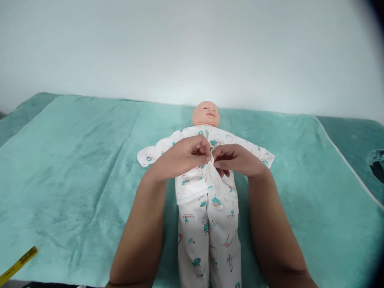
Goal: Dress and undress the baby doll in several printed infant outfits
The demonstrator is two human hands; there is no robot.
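Observation:
A baby doll (pixel 207 114) lies on its back, dressed in a white printed shirt (pixel 192 182) and matching trousers (pixel 195 236). Over the chest, my left hand (pixel 193 154) is closed, thumb and fingertips pinching the shirt's front edge. Close beside it, my right hand (pixel 235 160) is also closed on the front edge from the other side. Between the two sets of fingertips the edge is lifted and curled. Whether a button or other fastener sits under my fingers is hidden. Below my hands the shirt front hangs together down to its hem.
A green blanket (pixel 75 160) covers the surface, with a darker green cover (pixel 354 138) under it. A white wall (pixel 180 48) rises behind. The end of a yellow tape measure (pixel 19 264) juts in at the lower left. A dark patch (pixel 376 164) shows at the right edge.

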